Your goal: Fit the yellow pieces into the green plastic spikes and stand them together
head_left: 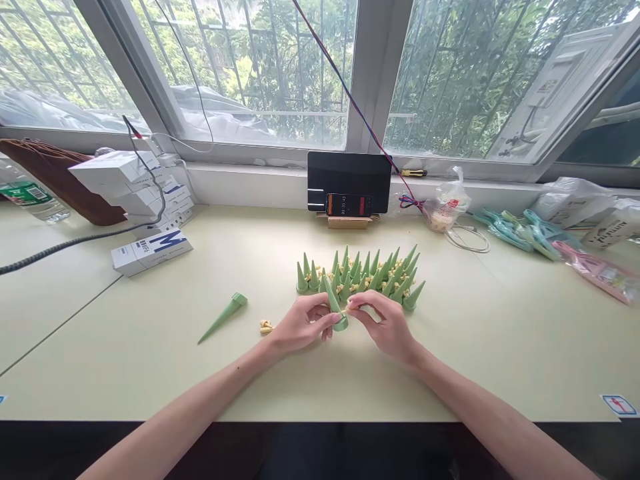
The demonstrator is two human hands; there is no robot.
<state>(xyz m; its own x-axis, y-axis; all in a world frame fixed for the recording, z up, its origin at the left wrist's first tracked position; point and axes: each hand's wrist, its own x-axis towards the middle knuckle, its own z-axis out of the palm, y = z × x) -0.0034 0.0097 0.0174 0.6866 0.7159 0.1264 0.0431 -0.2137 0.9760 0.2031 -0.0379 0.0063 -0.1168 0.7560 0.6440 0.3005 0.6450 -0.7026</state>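
Note:
My left hand (305,323) is closed around a green plastic watering spike (333,300), its point tilted up and its wide end low. At the spike's wide end, my right hand (383,320) pinches a small yellow valve (353,304); the fingers partly hide it. Another green spike (225,316) lies on its side to the left, with a ribbed cap. Between it and my left hand is a loose yellow valve piece (267,327). Behind my hands, several green spikes (400,270) stand points up in a cluster, with yellow parts showing among them.
A phone (349,205) showing a timer leans on a black panel (350,175) by the window. White boxes (153,252) and a bottle (33,193) are at the left. Bagged teal and pink items (595,267) lie at the right. The pale table (500,347) ends close in front.

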